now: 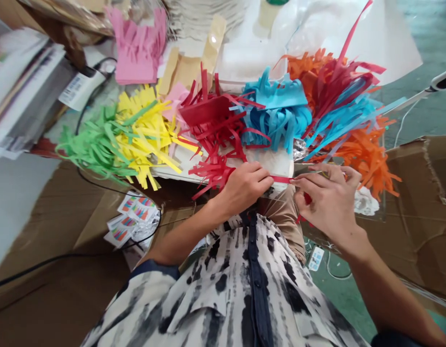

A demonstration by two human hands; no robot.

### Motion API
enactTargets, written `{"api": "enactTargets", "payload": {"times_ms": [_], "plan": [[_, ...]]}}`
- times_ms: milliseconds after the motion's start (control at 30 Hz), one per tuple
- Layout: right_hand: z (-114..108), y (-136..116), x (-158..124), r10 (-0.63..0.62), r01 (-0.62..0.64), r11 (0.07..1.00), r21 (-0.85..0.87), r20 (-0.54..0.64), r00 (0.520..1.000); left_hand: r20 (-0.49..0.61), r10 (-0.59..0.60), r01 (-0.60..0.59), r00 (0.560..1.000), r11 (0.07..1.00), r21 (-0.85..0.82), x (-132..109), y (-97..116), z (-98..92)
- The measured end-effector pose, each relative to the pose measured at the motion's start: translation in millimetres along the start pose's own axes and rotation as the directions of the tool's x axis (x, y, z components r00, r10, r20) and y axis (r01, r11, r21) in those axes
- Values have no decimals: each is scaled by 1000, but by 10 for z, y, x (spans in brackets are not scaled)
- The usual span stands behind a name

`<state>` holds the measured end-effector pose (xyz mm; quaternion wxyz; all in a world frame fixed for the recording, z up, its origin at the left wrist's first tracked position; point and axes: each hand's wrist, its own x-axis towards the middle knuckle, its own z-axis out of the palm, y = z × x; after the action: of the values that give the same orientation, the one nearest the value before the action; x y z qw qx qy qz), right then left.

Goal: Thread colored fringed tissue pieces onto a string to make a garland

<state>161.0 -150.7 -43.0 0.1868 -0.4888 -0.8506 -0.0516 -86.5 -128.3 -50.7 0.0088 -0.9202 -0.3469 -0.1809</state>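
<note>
My left hand is closed around a red paper tassel, whose fringe fans out to the left of my fingers. A flat red strip runs taut from that hand across to my right hand. The thumb and fingers of my right hand pinch the strip's far end, and more red paper shows beneath its palm. Just beyond my left hand lies a heap of red fringed paper. Blue fringed paper sits to the right of that heap.
Yellow and green fringed paper lie left; pink fringed paper is farther back. Orange fringed paper hangs over the right edge. A paper stack, black cable and cardboard boxes surround the workspace.
</note>
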Motion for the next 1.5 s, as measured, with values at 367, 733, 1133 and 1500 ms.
{"api": "enactTargets", "payload": {"times_ms": [367,733,1133,1500], "plan": [[138,-81,177,-28,27,1000,15,32,999,85,-63,62,994,998,9,69,-68,108],[177,-32,165,104,-101,994,-27,104,989,92,-263,269,960,961,-64,-12,-210,32],[127,-121,241,179,-177,984,-29,124,976,119,-340,357,933,918,-173,9,-271,-37],[176,-417,-57,-54,52,998,-43,-41,998,-55,-44,41,998,997,-58,-292,167,34]]}}
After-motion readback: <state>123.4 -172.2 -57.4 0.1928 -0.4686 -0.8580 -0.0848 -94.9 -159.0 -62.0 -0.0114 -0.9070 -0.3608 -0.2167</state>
